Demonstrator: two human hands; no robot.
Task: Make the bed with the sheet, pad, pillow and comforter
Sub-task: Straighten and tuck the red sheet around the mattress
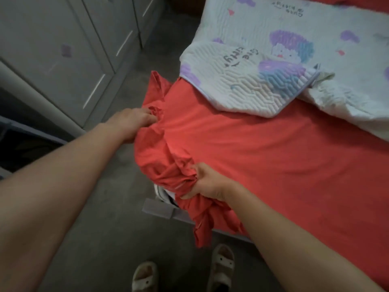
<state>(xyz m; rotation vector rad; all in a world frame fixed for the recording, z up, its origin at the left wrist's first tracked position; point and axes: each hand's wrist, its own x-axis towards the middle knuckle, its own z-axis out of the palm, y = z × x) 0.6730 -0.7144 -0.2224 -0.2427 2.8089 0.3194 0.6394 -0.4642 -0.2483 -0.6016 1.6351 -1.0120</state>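
Here, at the near corner of the bed [166, 209], both hands are on the red sheet [263, 161]. The right hand [207, 182] is closed in a fist around a thick bunch of the sheet's hem, fingers [197, 175] wrapped tight on the cloth just above the exposed corner of the mattress [162, 192]. The left hand [134, 123] sits farther along the bed's side edge, its fingers buried in a gathered fold of the same sheet, gripping it. The slack between the two hands hangs loose over the corner, likely so the elastic edge can be stretched and hooked under; the corner is not yet covered. The rest of the sheet lies fairly flat across the bed's top. The quilted pad [263, 81], white with purple cartoon print, lies crumpled toward the far side of the bed with one corner folded back on itself, apparently kept out of the way until the sheet is seated. No pillow is clearly visible. Grey floor [117, 228] below; sandalled feet [223, 264] stand close to the bed's edge; pale cabinets [63, 49] lie beyond the floor.
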